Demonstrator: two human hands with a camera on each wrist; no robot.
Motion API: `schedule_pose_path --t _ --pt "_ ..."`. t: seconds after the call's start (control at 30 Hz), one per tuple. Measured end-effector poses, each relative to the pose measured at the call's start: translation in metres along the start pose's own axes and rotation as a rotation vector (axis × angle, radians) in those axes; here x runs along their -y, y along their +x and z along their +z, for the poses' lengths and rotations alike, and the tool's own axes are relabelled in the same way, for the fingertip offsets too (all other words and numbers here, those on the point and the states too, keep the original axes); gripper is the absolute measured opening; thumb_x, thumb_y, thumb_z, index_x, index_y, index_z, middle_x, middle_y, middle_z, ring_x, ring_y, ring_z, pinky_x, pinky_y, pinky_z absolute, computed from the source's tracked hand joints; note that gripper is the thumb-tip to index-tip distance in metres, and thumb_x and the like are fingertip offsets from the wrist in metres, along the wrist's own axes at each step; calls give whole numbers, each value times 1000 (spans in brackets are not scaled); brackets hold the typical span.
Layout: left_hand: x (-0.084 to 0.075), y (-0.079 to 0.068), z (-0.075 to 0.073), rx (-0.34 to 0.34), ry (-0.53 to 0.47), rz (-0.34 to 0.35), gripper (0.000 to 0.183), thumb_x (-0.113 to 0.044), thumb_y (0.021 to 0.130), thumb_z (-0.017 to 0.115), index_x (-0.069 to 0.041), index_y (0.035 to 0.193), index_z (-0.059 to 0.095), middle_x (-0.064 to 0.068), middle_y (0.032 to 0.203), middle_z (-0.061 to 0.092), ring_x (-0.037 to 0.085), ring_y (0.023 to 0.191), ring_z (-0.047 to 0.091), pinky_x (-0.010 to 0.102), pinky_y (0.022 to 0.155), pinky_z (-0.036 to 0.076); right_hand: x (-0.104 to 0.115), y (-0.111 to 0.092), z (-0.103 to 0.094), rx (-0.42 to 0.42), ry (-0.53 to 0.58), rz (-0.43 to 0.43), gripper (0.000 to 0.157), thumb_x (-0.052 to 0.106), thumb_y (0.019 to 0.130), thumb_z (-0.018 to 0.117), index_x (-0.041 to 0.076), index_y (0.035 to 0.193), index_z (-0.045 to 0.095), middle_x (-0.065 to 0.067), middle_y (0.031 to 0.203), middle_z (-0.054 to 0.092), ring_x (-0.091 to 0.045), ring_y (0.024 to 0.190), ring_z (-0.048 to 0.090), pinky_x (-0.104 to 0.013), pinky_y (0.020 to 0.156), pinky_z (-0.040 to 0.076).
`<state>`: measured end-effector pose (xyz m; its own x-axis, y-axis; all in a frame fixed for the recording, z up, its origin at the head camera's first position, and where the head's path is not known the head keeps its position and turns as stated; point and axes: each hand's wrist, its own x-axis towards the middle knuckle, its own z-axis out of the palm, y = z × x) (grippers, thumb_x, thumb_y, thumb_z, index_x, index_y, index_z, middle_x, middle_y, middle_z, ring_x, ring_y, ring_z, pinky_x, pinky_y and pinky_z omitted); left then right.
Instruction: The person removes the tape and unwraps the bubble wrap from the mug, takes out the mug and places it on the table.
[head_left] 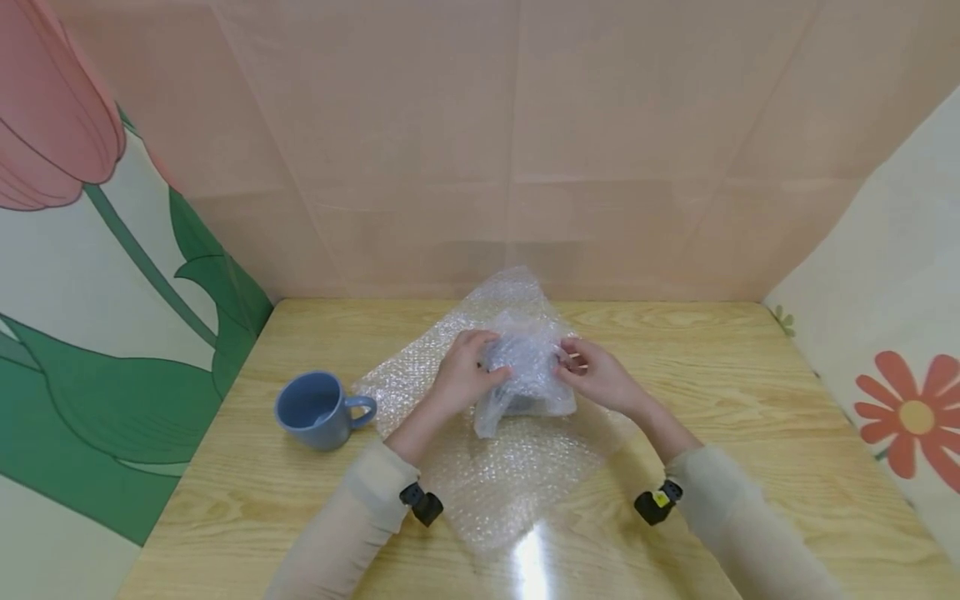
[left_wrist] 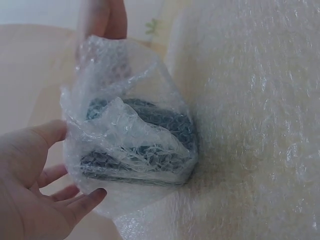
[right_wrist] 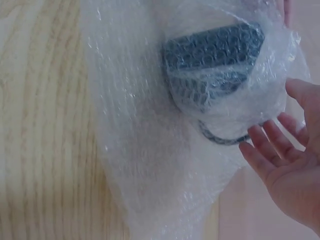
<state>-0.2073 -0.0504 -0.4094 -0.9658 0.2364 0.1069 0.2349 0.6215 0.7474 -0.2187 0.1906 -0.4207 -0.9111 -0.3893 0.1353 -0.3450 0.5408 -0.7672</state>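
Note:
A dark blue mug (right_wrist: 215, 55) lies wrapped in bubble wrap (head_left: 531, 354) in the middle of the table. Its curved handle shows through the plastic in the right wrist view. From the left, my left hand (head_left: 467, 371) holds the bundle, thumb and fingers spread around its side. My right hand (head_left: 600, 375) is at the opposite side. There the fingers (right_wrist: 262, 142) are loosely extended with their tips by the handle, and the thumb is close against the wrap. Under the bundle spreads more of the bubble wrap sheet, one loose flap sticking out toward me.
To the left of the sheet stands a second blue mug (head_left: 315, 412), upright, handle toward the wrap. A peach cloth backdrop (head_left: 510, 150) rises behind the wooden table (head_left: 735, 400). Printed flower panels flank both sides.

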Motion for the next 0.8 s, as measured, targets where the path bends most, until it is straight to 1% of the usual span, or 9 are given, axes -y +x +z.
schedule_pose_path --t 0.03,0.17,0.27,0.43,0.53,0.67,0.8 --pt "0 -1 0 -2 0 2 57 -31 80 71 -12 129 50 10 137 40 26 110 52 37 89 48 -5 1 2 -5 8 -11 43 12 86 64 -8 121 50 -25 113 57 -36 100 60 -36 80 54" --pt "-1 -3 -2 -3 8 9 56 -31 80 70 -12 129 50 10 137 41 27 113 51 39 92 47 -6 2 7 -21 54 -39 42 6 85 65 -9 121 51 -25 109 52 -38 97 61 -32 78 55" --pt "-2 -5 -3 -4 16 18 54 -31 81 69 -11 128 50 10 137 42 27 117 49 40 95 44 -7 2 9 -34 61 -53 40 5 84 65 -8 120 53 -24 109 50 -37 95 61 -34 78 55" --pt "-3 -7 -4 -10 13 42 50 -27 83 68 -9 127 52 11 137 43 28 126 42 44 103 36 -8 2 11 -65 -38 -79 38 9 83 66 -3 118 57 -22 111 52 -35 101 54 -48 81 52" --pt "-2 -9 -5 -8 5 49 49 -27 83 67 -9 127 52 11 139 42 29 128 40 45 105 34 -9 3 11 -68 -83 -86 39 11 84 66 0 120 57 -20 114 54 -34 105 51 -52 83 49" --pt "-2 -11 -5 10 -17 39 55 -34 83 67 -12 130 49 13 144 36 31 131 36 47 105 32 -8 3 12 -65 -102 -98 41 12 85 65 0 123 55 -19 116 55 -34 106 51 -54 85 47" --pt "-4 -14 -4 47 -24 8 68 -43 78 70 -17 135 44 13 150 26 33 133 31 51 105 31 -6 3 13 -83 -117 -107 42 11 84 65 -1 123 55 -19 114 57 -34 106 52 -54 84 48"
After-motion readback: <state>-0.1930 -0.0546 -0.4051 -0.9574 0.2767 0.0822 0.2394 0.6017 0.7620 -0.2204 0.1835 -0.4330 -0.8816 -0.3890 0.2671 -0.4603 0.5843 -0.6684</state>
